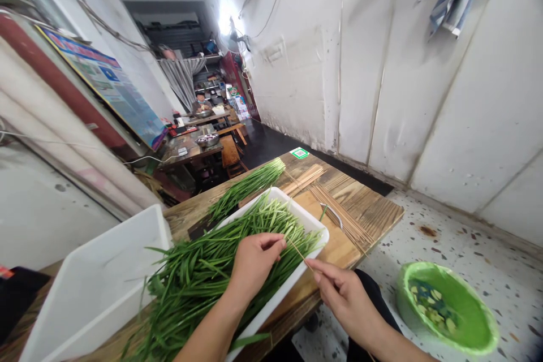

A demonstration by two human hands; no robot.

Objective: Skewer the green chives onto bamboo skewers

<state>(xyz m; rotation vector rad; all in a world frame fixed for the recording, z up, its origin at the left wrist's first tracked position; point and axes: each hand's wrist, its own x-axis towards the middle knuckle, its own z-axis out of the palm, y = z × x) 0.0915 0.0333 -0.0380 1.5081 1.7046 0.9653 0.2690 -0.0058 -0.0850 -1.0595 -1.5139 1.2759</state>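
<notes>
My left hand (254, 263) rests on a heap of green chives (203, 271) in a white tray (316, 226), its fingertips pinching a few stalks near the tray's right end. My right hand (343, 291) is just off the table's front edge and holds a thin bamboo skewer (299, 251) between thumb and fingers; the skewer's tip points up-left into the chives by my left fingers. More chives (248, 186) lie in a bundle behind the tray.
Loose bamboo skewers (343, 212) lie spread on the wooden table (373, 209) right of the tray. An empty white tray (102, 277) sits at the left. A green-lined bin (449, 308) with scraps stands on the floor at right. White wall panels run along the right.
</notes>
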